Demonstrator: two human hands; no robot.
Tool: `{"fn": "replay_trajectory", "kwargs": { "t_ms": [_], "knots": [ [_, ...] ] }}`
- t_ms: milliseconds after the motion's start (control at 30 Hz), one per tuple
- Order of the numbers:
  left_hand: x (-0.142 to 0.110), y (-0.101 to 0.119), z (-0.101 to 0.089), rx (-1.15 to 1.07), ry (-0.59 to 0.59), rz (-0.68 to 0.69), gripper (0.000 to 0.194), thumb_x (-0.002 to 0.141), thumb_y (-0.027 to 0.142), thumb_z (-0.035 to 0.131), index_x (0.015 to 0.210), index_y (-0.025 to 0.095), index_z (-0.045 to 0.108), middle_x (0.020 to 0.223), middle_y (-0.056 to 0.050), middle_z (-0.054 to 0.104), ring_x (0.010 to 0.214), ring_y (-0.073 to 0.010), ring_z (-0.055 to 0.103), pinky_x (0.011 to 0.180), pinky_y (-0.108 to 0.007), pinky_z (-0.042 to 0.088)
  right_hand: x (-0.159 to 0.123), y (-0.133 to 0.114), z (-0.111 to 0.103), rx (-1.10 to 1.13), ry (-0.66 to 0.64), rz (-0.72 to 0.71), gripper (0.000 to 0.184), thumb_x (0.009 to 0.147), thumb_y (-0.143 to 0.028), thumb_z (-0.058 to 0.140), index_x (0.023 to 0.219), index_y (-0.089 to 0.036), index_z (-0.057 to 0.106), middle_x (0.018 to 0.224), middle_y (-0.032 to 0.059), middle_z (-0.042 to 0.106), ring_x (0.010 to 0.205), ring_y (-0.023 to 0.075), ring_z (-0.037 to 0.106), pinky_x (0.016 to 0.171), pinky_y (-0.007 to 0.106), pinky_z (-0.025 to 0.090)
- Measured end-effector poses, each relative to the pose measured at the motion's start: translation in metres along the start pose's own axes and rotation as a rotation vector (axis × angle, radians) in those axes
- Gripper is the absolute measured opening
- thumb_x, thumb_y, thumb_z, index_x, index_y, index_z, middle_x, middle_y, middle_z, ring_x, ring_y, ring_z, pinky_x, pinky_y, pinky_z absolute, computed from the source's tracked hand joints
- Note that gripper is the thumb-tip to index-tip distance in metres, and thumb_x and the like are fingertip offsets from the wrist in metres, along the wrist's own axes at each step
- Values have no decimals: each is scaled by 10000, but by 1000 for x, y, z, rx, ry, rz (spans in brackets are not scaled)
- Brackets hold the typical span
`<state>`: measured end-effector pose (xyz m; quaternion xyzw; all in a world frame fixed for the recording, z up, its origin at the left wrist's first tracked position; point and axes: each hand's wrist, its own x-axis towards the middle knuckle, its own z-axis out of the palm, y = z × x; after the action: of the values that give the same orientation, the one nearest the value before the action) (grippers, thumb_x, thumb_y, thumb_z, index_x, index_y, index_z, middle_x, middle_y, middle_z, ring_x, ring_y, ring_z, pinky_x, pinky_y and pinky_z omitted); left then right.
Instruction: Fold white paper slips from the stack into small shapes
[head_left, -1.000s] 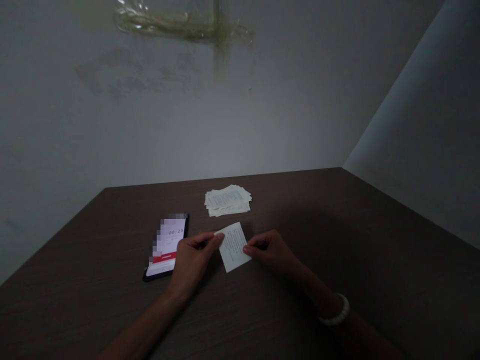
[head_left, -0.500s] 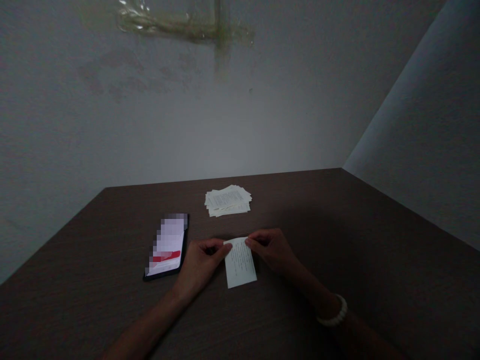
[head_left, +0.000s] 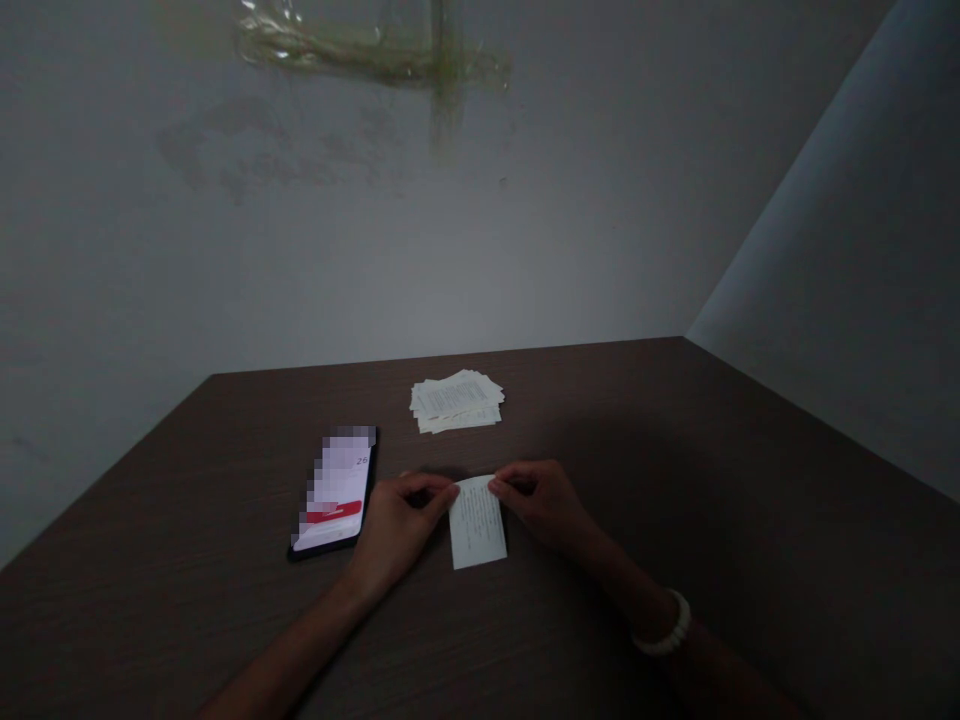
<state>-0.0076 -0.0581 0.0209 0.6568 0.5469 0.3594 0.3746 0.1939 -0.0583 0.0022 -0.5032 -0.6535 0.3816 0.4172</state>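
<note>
A small white slip of paper [head_left: 478, 530] with lines of printed text is held near the middle of the table, between my two hands. My left hand [head_left: 401, 520] pinches its upper left corner between thumb and forefinger. At the upper right corner, the thumb and fingers of my right hand [head_left: 541, 500] are closed on the same slip. A pale beaded bracelet [head_left: 667, 630] circles my right wrist. Beyond the hands lies an untidy stack of similar printed papers [head_left: 456, 400].
A phone [head_left: 334, 500] with its screen lit, partly pixelated, lies just left of my left hand. The dark wooden table [head_left: 187, 480] meets a grey wall [head_left: 375, 270] at the back, with yellowish tape [head_left: 360, 60] high on it. Another wall [head_left: 862, 300] borders the right side.
The slip's lower edge has shifted slightly up and left. Both hands keep hold of its top corners. Digits now show on the phone screen.
</note>
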Motion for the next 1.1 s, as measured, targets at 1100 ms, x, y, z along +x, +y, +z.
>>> {"fn": "replay_trajectory", "kwargs": {
  "t_ms": [1100],
  "knots": [
    [-4, 6, 3, -109, -189, -134, 331, 767, 442, 611, 732, 133, 727, 735, -65, 706, 668, -187, 592, 614, -273, 427, 3, 0, -4, 142, 84, 62, 210, 783, -334, 653, 792, -135, 719, 768, 58, 736, 699, 186, 677, 620, 260, 498]
  ]
}}
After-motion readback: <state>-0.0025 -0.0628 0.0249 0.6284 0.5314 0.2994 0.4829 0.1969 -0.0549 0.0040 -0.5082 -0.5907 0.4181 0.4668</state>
